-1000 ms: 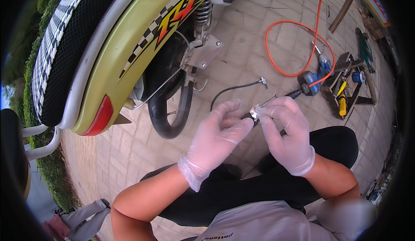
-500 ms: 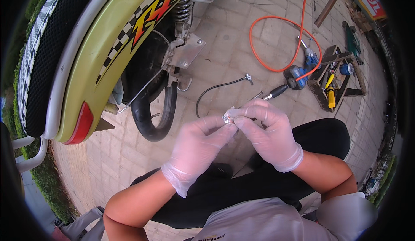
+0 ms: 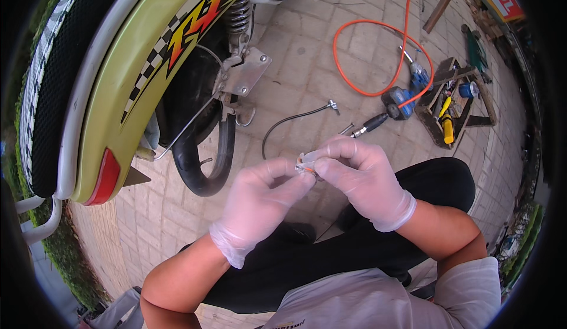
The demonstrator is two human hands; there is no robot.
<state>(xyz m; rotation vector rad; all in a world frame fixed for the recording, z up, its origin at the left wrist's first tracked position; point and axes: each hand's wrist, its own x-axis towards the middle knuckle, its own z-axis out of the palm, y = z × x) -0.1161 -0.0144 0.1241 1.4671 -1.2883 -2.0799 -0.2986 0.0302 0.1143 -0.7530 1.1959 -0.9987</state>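
Note:
Both my hands wear thin white gloves and meet above my lap. My left hand (image 3: 258,202) and my right hand (image 3: 358,178) pinch one small metal part (image 3: 305,165) between their fingertips; most of it is hidden by the fingers. Just beyond the hands stands the rear of a yellow motorbike (image 3: 147,63) with its black tyre (image 3: 204,164), a shock spring and a metal bracket (image 3: 247,74). A black cable (image 3: 289,121) with a metal end lies on the paving in front of my fingers.
An orange air hose (image 3: 378,46) loops over the brick paving to a blue air tool (image 3: 401,102). A wooden tray of hand tools (image 3: 452,107) lies at the right. Green hedge borders the left edge. My black-trousered legs fill the lower middle.
The view has shifted, so the hands now sit lower and more to the left in the picture. Both hands stay pinched on the small part, fingers turning slightly.

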